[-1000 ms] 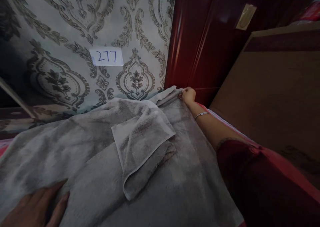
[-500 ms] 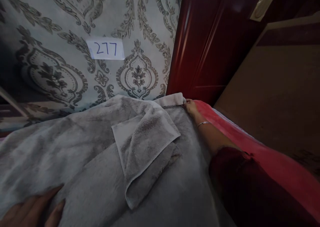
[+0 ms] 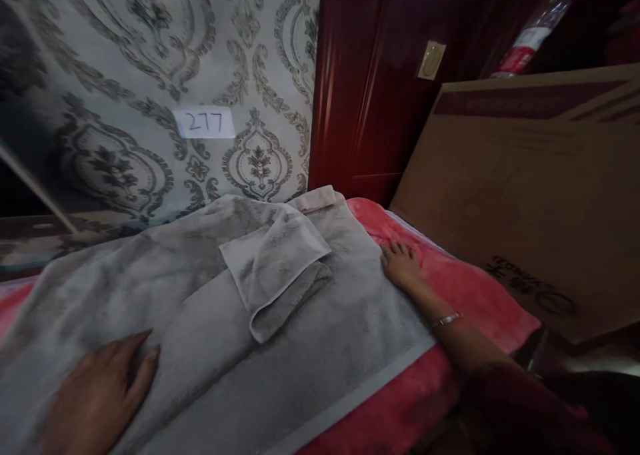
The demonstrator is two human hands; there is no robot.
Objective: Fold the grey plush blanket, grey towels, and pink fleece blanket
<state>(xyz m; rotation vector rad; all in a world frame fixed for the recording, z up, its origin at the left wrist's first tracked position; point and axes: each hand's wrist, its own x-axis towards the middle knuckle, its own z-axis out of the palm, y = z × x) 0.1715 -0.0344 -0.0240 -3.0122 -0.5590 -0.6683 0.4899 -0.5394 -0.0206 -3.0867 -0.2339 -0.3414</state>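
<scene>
A large grey towel lies spread over a red cloth, with a soft crease running across it. On top of it rests a smaller grey towel, loosely folded over with one corner turned. My left hand lies on the large towel at the lower left, fingers together and thumb apart, holding nothing. At the large towel's right edge, my right hand rests flat with fingers spread, partly over the red cloth. A pale folded strip of cloth sits at the far edge near the wall.
A cardboard box stands at the right, with a plastic bottle above it. Behind the bed are patterned wallpaper bearing a paper marked 277 and a dark red wooden panel.
My right hand has let go of the far corner by the pale strip and come nearer along the right edge, now flat. The view has shifted, showing more of the box and the bottle.
</scene>
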